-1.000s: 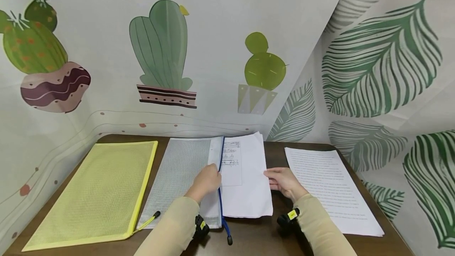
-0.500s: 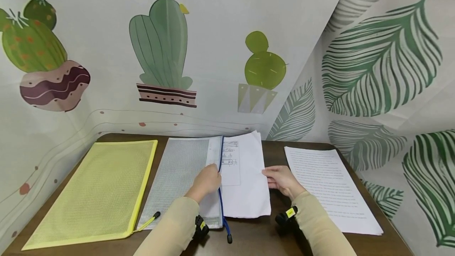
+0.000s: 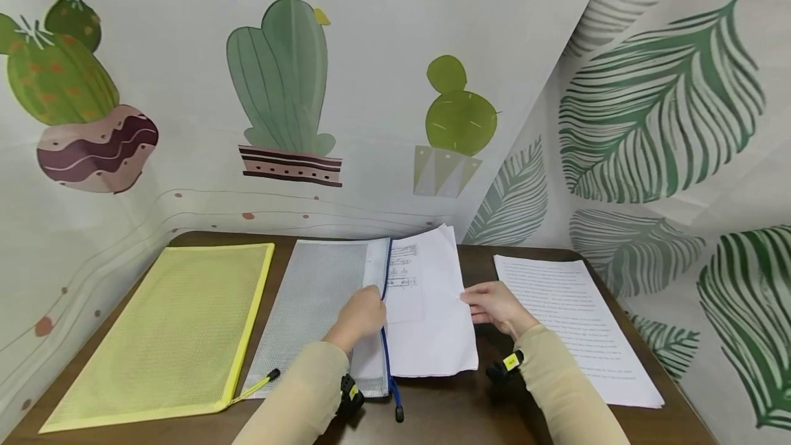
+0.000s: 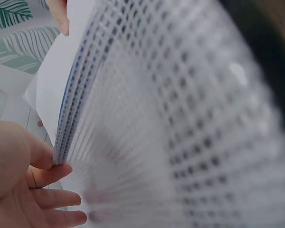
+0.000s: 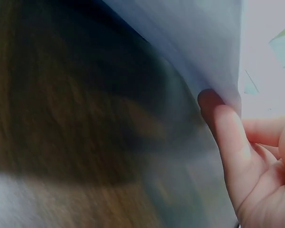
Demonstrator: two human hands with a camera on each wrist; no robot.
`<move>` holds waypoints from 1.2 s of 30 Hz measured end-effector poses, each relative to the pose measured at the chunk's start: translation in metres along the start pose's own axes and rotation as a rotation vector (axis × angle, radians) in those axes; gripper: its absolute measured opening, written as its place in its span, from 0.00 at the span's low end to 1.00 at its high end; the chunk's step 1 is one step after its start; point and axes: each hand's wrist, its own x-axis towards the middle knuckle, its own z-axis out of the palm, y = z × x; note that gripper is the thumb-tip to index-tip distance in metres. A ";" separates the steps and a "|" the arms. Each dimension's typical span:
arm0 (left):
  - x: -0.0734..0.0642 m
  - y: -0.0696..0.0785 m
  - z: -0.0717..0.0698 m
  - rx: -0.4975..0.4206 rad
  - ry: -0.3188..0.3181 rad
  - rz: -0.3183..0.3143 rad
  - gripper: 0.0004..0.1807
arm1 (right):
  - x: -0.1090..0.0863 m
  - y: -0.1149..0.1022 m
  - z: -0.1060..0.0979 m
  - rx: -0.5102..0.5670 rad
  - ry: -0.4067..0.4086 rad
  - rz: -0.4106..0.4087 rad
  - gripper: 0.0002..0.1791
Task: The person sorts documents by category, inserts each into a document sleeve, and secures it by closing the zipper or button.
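A clear mesh zipper pouch with a blue zipper along its right edge lies mid-table. My left hand pinches that edge between thumb and forefinger; in the left wrist view the mesh side stands lifted and the other fingers are spread beside it. A sheaf of white paper with a printed drawing sits partly inside the pouch mouth, most of it sticking out to the right. My right hand pinches the paper's right edge, thumb and fingers on opposite faces. How far in the paper reaches is hard to see through the mesh.
To the left lies a yellow mesh zipper pouch, its yellow pull cord reaching the clear pouch. A stack of printed text sheets lies at the right of the brown table. A patterned curtain hangs behind.
The right hand and the paper's edge shift slightly left, then back to the right and a little up. The left hand keeps its hold on the pouch edge, almost still.
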 end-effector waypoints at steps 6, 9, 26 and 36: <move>-0.001 0.002 0.004 0.007 -0.003 0.013 0.18 | 0.004 0.006 0.005 0.013 0.018 0.013 0.22; -0.001 0.003 0.004 0.012 -0.006 0.006 0.20 | 0.005 0.006 0.007 0.023 0.024 0.016 0.22; -0.001 0.002 0.002 0.029 -0.023 -0.008 0.22 | 0.012 0.012 0.023 -0.013 0.089 0.039 0.22; -0.001 -0.002 0.000 0.016 -0.024 -0.025 0.21 | 0.007 0.002 0.012 -0.111 0.048 0.013 0.21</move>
